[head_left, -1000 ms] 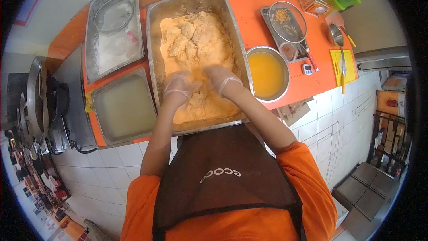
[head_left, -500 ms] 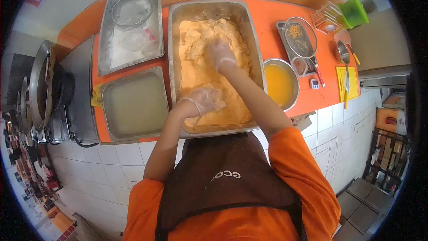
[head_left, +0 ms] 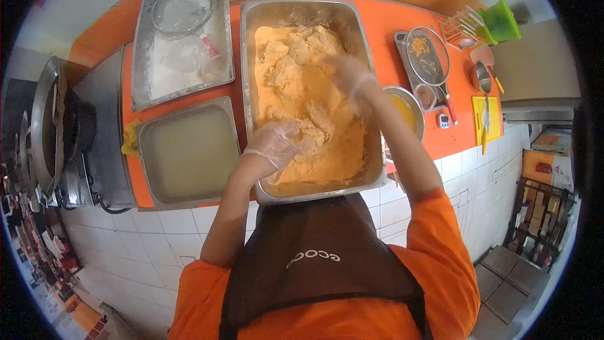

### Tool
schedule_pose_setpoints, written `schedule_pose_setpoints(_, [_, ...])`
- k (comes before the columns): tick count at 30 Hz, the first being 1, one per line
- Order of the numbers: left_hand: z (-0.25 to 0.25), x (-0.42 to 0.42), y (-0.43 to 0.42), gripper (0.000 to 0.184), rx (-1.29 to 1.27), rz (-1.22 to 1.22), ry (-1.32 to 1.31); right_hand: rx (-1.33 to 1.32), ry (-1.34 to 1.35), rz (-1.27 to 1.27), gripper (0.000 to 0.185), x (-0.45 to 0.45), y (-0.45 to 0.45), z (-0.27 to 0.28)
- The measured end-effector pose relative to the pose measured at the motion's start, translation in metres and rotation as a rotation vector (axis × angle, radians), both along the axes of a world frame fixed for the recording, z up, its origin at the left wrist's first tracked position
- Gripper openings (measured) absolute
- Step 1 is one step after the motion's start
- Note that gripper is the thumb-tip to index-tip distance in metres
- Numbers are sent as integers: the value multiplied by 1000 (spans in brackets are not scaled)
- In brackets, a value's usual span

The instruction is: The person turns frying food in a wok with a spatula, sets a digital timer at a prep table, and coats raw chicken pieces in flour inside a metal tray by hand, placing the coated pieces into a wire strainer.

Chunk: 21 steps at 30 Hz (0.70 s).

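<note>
A deep metal tray [head_left: 250, 88] holds orange-tinted flour [head_left: 346, 157], with several lumpy coated pieces, possibly chicken, heaped toward its far end. My left hand [head_left: 277, 143], in a clear plastic glove, is low over the near left part of the tray. Its fingers are apart and reach to the edge of a coated piece [head_left: 319, 124]; I cannot tell whether they touch it. My right hand [head_left: 349, 74], also gloved, is above the flour by the tray's right wall. Motion smears its fingers, so their hold cannot be made out.
Left of the tray are a pan of white flour [head_left: 160, 82] with a strainer [head_left: 182, 9], and a pan of cloudy liquid [head_left: 189, 151]. On the right stand a bowl of orange-yellow liquid [head_left: 402, 110], a sieve [head_left: 428, 56], a small timer [head_left: 443, 121] and a yellow cutting board [head_left: 494, 116].
My right hand has lifted from the heaped pieces and moved right. My left hand has shifted slightly. A coated piece now shows in the middle of the tray, between the hands.
</note>
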State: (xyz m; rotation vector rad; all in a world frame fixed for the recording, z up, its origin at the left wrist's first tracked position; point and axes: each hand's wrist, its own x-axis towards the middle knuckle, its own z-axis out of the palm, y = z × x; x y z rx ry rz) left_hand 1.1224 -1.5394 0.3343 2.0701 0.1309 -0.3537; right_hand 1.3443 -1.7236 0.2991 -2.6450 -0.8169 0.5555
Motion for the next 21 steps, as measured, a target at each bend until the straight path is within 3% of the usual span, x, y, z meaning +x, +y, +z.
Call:
schedule_pose_setpoints(2, [-1, 1, -4, 46, -125, 144, -57, -60, -112, 20, 42, 66, 30, -18])
schedule_pose_setpoints(4, [-13, 1, -7, 44, -341, 360, -127, -22, -79, -230, 54, 82, 62, -15])
schedule_pose_setpoints(7, [-24, 16, -4, 39, -144, 491, -441, -64, 53, 0, 62, 72, 81, 1])
schedule_pose_setpoints(8, [-22, 22, -2, 39, -98, 495, -421, -177, 151, 115, 55, 76, 82, 5])
schedule_pose_setpoints(10, [-11, 48, 7, 38, -19, 500, -394, -5, 13, 286, 43, 65, 55, -21])
schedule_pose_setpoints(13, [-20, 111, 31, 48, 324, 390, -343, 289, -217, 444, 26, -6, 5, -45])
schedule_pose_setpoints(15, [-30, 157, 38, 56, 447, 324, -322, 20, 5, 537, 26, -47, 1, -29])
schedule_pose_setpoints(17, [-47, 205, 45, 63, 540, 252, -199, -74, 65, 743, 32, -50, -13, -38])
schedule_pose_setpoints(19, [-67, 245, 48, 67, 601, 172, 12, -75, 182, 710, 36, -39, -17, -18])
schedule_pose_setpoints(21, [-84, 245, 48, 69, 632, 64, 111, 20, 336, 447, 38, 10, -9, 19])
